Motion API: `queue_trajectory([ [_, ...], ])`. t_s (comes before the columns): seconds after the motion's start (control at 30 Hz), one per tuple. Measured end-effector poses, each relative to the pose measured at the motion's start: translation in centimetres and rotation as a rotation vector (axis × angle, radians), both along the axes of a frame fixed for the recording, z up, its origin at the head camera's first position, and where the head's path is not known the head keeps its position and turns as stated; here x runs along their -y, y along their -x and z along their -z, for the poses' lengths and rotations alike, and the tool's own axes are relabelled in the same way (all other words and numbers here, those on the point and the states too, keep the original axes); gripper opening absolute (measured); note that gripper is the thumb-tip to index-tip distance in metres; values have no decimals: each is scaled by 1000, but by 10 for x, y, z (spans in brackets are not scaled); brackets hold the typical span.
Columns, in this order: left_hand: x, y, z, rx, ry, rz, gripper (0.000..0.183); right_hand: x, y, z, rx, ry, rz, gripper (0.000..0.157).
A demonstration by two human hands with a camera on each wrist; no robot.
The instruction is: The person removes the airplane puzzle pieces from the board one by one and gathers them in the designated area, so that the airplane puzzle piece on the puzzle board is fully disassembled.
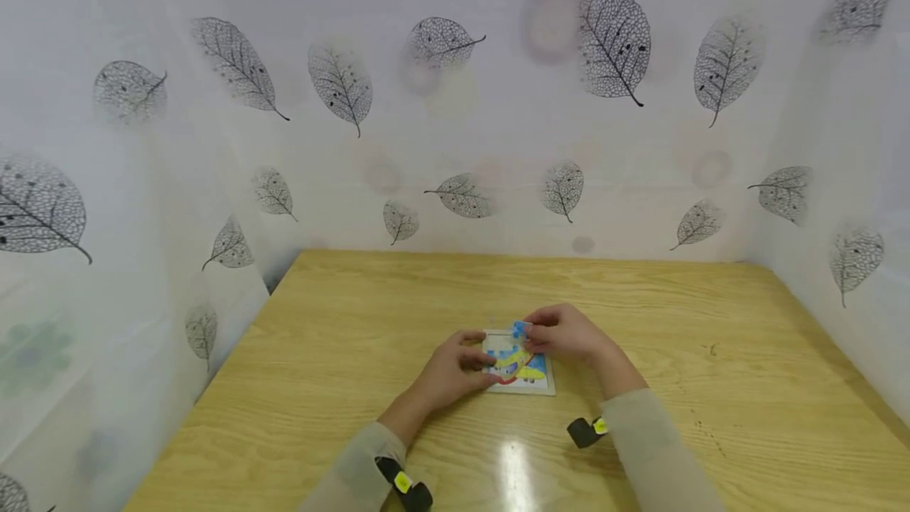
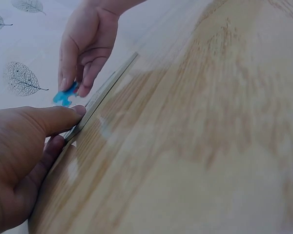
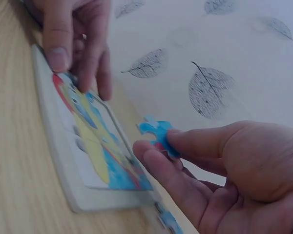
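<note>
A small jigsaw puzzle in a whitish tray (image 1: 522, 391) lies on the table, its fitted pieces (image 1: 535, 373) forming a blue, yellow and red picture. Bare tray floor shows along its far left part. My left hand (image 1: 451, 370) rests at the tray's left side, thumb at the near edge and relaxed fingers touching the puzzle. Above the far edge, my right hand (image 1: 569, 332) pinches a blue puzzle piece (image 3: 161, 132) between thumb and fingers. This piece is raised off the tray and shows a little red by the fingertips.
Another blue puzzle piece (image 3: 168, 220) lies beyond the tray in the right wrist view; the right hand hides that spot from the head camera. The wood-grain table (image 1: 370, 299) is bordered by leaf-printed curtains (image 1: 498, 125). Each sleeve bears a black wrist device (image 1: 586, 433).
</note>
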State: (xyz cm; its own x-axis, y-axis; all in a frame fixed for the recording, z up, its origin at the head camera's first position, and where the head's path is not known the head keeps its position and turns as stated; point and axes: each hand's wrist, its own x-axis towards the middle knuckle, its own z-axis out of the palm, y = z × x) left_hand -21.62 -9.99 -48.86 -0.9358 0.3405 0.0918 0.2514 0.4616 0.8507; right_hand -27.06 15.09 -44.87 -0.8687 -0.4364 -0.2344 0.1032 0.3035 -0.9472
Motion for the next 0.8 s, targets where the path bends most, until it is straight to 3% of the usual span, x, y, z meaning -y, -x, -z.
queue_trajectory([
  [0.3,-1,0,0,25,-6,-2,25,-32,5,-2,41,37,-13,40],
  [0.53,0,1,0,32,-23,-1,25,-51,5,-5,30,16,-26,33],
  [0.8,0,0,0,17,-6,2,25,-73,4,-6,36,2,43,38],
])
